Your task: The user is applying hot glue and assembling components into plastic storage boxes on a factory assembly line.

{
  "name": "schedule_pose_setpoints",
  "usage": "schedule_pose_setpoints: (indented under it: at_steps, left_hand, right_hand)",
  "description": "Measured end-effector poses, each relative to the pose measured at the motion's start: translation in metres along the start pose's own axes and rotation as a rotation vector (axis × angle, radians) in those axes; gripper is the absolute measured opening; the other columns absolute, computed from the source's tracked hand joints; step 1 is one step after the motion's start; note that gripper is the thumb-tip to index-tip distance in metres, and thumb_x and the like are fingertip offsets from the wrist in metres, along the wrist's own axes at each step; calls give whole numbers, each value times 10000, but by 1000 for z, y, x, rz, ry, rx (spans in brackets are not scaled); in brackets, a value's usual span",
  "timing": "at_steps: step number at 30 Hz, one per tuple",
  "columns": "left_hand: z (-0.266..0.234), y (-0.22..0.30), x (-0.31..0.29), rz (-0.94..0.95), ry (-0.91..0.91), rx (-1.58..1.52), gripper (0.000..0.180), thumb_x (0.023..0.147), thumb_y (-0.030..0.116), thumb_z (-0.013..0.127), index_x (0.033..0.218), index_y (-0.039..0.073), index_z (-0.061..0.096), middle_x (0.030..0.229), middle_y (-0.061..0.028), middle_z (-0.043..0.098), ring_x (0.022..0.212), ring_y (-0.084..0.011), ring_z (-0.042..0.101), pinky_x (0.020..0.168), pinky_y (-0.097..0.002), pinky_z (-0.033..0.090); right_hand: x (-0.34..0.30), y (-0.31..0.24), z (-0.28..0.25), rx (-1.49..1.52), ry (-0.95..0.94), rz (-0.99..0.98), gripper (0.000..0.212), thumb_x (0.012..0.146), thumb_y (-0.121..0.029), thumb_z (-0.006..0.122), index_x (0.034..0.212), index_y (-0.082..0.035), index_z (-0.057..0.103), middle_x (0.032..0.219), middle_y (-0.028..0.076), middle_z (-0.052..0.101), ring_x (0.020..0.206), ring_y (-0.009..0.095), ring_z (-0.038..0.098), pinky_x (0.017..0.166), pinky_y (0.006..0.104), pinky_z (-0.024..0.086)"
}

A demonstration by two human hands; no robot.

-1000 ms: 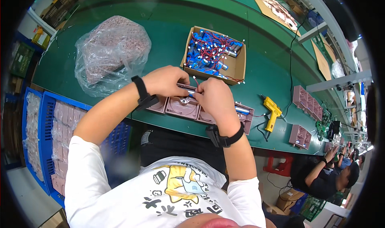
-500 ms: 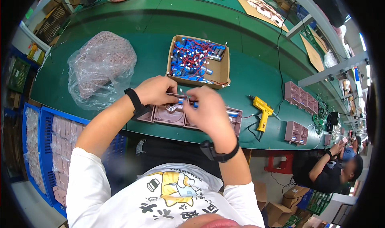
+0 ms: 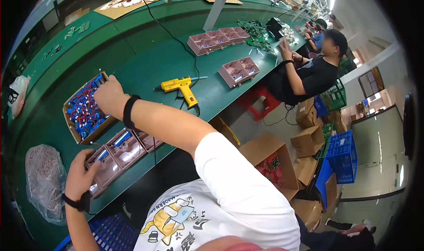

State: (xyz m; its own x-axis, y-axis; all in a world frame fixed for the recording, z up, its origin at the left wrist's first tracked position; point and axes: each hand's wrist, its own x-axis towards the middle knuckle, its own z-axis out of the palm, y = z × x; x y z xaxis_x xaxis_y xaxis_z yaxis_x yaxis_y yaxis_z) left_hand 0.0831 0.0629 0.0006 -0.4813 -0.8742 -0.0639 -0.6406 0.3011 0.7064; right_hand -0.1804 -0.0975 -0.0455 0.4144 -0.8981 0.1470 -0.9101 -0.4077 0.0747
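A row of joined pink plastic cases lies along the bench's near edge. My left hand grips the leftmost visible part, thumb and fingers around its wall beside a blue cylindrical battery. Another blue battery lies in the neighbouring compartment. Beyond the cases stands an open cardboard box full of blue batteries with red wires and white plugs. Reaching across, my right hand is curled over the box's right side; its fingertips are hidden, and I cannot see what they hold.
A yellow glue gun with a cord lies right of the box. Farther right are more pink cases and green circuit boards. A clear bag of small pieces is at the left. A co-worker sits along the bench.
The view has swung to the right. My right hand has left the pink cases and moved to the battery box. My left hand remains at the cases.
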Motion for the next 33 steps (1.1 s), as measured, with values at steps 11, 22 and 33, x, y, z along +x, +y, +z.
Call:
schedule_pose_setpoints:
  at_steps: [11,22,33]
  left_hand:
    - [5,15,-40,12,155,-515,235,1132,71,622,1325,-49,681,1258,-145,721,1200,-214,683,1071,-344,523]
    - [4,-35,-70,66,125,-219,284,1210,164,535,1406,-21,625,1228,-90,693,1088,-161,674,943,-307,546]
    - [-29,-8,-94,-88,-2,-449,185,1128,58,641,1289,-31,662,1153,-80,634,1064,-140,627,944,-293,505]
  right_hand:
    - [-148,-64,-107,800,631,74,210,835,-214,881,882,-115,702,855,94,697,863,348,702,840,500,468]
    - [-176,-161,-55,997,838,-146,214,840,-132,851,890,-81,650,950,79,626,928,319,621,911,501,496]
    - [-161,-163,-67,943,414,-147,259,904,-311,826,1028,-89,775,1015,110,748,1061,370,711,1034,607,444]
